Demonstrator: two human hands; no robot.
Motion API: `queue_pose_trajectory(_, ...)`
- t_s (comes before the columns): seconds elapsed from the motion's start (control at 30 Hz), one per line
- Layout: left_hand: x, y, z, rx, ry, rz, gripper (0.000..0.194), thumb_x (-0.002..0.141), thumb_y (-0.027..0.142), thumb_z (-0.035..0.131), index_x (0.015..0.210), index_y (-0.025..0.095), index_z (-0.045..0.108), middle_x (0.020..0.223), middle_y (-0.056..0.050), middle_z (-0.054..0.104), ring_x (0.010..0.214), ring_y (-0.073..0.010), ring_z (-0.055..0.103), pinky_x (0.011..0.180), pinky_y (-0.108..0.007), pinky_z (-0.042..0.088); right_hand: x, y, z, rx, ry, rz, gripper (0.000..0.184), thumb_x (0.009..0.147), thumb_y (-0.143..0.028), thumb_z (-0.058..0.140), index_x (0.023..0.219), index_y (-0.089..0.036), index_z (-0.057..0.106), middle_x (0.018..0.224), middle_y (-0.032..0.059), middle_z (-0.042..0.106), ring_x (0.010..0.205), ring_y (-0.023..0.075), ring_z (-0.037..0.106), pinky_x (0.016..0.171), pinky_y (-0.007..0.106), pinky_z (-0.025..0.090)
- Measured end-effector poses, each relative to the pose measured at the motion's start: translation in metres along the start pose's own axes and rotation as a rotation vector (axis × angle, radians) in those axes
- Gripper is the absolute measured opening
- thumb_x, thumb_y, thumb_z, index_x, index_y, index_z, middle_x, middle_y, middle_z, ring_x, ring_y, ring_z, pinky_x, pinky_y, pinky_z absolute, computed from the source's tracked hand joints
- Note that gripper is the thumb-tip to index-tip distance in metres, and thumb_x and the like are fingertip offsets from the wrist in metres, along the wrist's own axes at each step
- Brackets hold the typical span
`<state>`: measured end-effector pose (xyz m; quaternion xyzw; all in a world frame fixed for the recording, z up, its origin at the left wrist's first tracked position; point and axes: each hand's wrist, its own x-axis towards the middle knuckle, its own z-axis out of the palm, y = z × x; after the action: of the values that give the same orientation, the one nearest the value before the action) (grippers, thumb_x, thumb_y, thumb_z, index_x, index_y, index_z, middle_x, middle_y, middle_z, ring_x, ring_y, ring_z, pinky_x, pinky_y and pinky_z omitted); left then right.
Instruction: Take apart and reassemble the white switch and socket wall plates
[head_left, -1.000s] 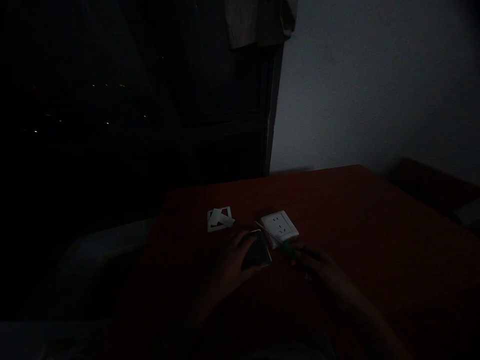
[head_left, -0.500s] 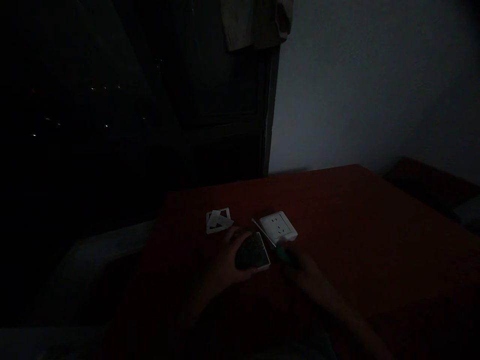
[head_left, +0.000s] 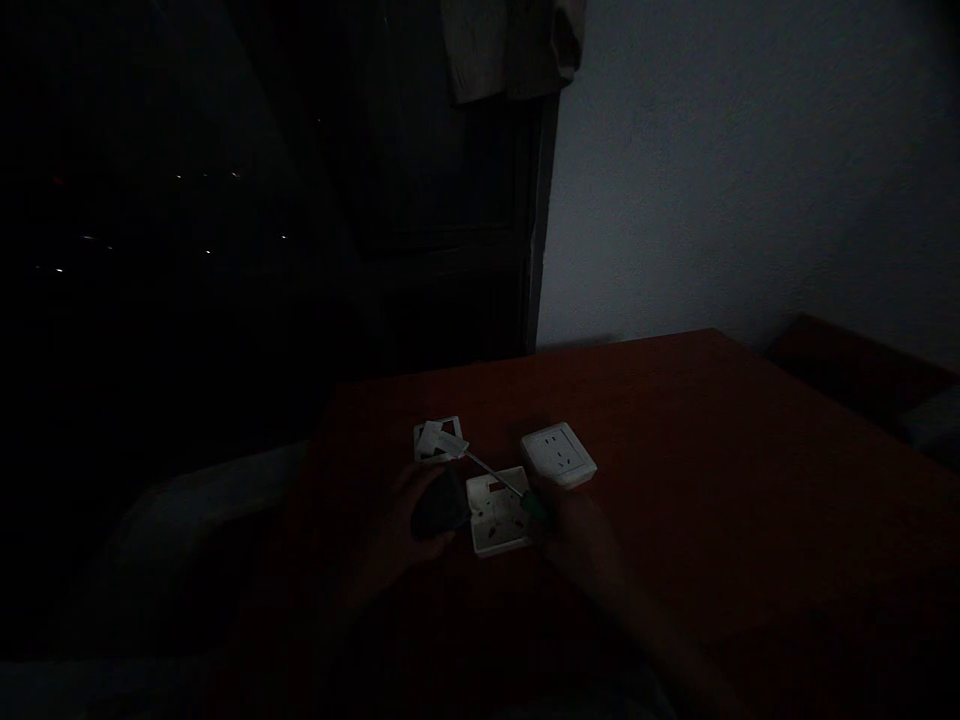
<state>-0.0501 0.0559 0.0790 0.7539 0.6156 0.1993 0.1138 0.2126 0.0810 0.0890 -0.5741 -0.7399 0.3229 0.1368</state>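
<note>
The room is very dim. My left hand (head_left: 409, 530) is curled around a dark part (head_left: 440, 503) just left of a white square plate (head_left: 496, 512) lying flat on the red table (head_left: 712, 480). My right hand (head_left: 574, 525) grips a green-handled screwdriver (head_left: 517, 492) whose thin metal shaft runs up and left over the plate. Behind the plate sits a white wall socket (head_left: 559, 454). A white frame with a loose white piece on it (head_left: 439, 440) lies further left.
A pale wall rises behind the table, with a dark door frame (head_left: 534, 250) and a cloth hanging at the top (head_left: 510, 45). A dark low piece of furniture (head_left: 862, 370) stands at the right. Something pale (head_left: 202, 500) lies left of the table.
My left hand has pulled the dark part off to the left, and the white plate now lies flat and uncovered. The screwdriver has swung left, its shaft now across the plate.
</note>
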Motion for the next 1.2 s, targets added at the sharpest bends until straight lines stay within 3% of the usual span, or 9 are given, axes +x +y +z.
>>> queue_pose_trajectory(0.17, 0.004, 0.006, 0.0, -0.007, 0.01, -0.028, 0.068, 0.066, 0.032, 0.074, 0.129, 0.026, 0.049, 0.134, -0.009, 0.049, 0.121, -0.0315, 0.05, 0.101, -0.045, 0.043, -0.009, 0.0, -0.022, 0.02, 0.036, -0.022, 0.048, 0.08, -0.024, 0.052, 0.128, -0.019, 0.057, 0.103, 0.0106, 0.072, 0.085, 0.0224, 0.069, 0.065, 0.025, 0.047)
queue_pose_trajectory(0.33, 0.009, 0.009, 0.012, -0.031, -0.027, 0.041, 0.073, 0.065, 0.03, 0.075, 0.132, 0.023, 0.047, 0.137, -0.011, 0.048, 0.123, -0.0319, 0.049, 0.102, -0.045, 0.043, -0.01, 0.001, -0.036, 0.083, 0.09, -0.038, 0.053, 0.078, -0.026, 0.049, 0.13, -0.016, 0.056, 0.099, 0.0092, 0.073, 0.082, 0.0213, 0.068, 0.065, 0.026, 0.048)
queue_pose_trajectory(0.53, 0.01, 0.014, 0.024, -0.055, -0.081, 0.059, 0.08, 0.064, 0.031, 0.079, 0.136, 0.025, 0.043, 0.144, -0.011, 0.042, 0.129, -0.0335, 0.042, 0.106, -0.049, 0.037, -0.004, 0.001, -0.031, 0.138, 0.108, -0.074, 0.054, 0.076, -0.024, 0.049, 0.129, -0.014, 0.057, 0.102, 0.0106, 0.073, 0.084, 0.0223, 0.068, 0.069, 0.028, 0.049)
queue_pose_trajectory(0.77, 0.007, 0.044, 0.001, -0.202, -0.027, 0.047, 0.11, 0.059, 0.037, 0.085, 0.147, 0.03, 0.019, 0.151, -0.012, 0.03, 0.137, -0.034, 0.032, 0.11, -0.052, 0.032, -0.002, 0.0, -0.024, 0.153, 0.132, -0.124, 0.052, 0.076, -0.022, 0.05, 0.127, -0.015, 0.057, 0.104, 0.0106, 0.073, 0.09, 0.0229, 0.068, 0.077, 0.029, 0.05)
queue_pose_trajectory(0.83, 0.009, 0.056, -0.001, -0.194, 0.002, 0.069, 0.109, 0.06, 0.037, 0.085, 0.147, 0.031, 0.02, 0.151, -0.011, 0.029, 0.136, -0.0343, 0.032, 0.109, -0.051, 0.034, -0.002, -0.003, -0.022, 0.147, 0.145, -0.149, 0.051, 0.076, -0.02, 0.051, 0.126, -0.017, 0.058, 0.104, 0.0094, 0.073, 0.09, 0.0223, 0.068, 0.075, 0.028, 0.05)
queue_pose_trajectory(0.97, 0.016, 0.073, 0.001, -0.1, 0.058, 0.101, 0.089, 0.063, 0.035, 0.082, 0.14, 0.031, 0.036, 0.145, -0.009, 0.039, 0.131, -0.0342, 0.039, 0.106, -0.05, 0.038, -0.002, -0.011, -0.021, 0.202, 0.184, -0.275, 0.049, 0.075, -0.017, 0.05, 0.124, -0.019, 0.059, 0.106, 0.0079, 0.072, 0.092, 0.0213, 0.067, 0.079, 0.028, 0.049)
queue_pose_trajectory(1.1, 0.029, 0.06, -0.008, -0.034, 0.143, 0.105, 0.079, 0.065, 0.034, 0.078, 0.135, 0.029, 0.042, 0.139, -0.008, 0.044, 0.127, -0.0319, 0.044, 0.105, -0.047, 0.039, -0.003, -0.013, -0.02, 0.236, 0.214, -0.298, 0.045, 0.079, -0.02, 0.05, 0.123, -0.016, 0.059, 0.113, 0.0101, 0.069, 0.1, 0.0225, 0.065, 0.087, 0.031, 0.048)
queue_pose_trajectory(1.2, 0.042, 0.022, -0.027, 0.018, 0.198, -0.037, 0.068, 0.072, 0.035, 0.07, 0.134, 0.026, 0.043, 0.136, -0.008, 0.047, 0.124, -0.0295, 0.047, 0.102, -0.043, 0.042, -0.004, -0.007, -0.02, 0.218, 0.189, -0.231, 0.046, 0.078, -0.02, 0.049, 0.123, -0.015, 0.059, 0.112, 0.0108, 0.07, 0.098, 0.0232, 0.066, 0.086, 0.032, 0.049)
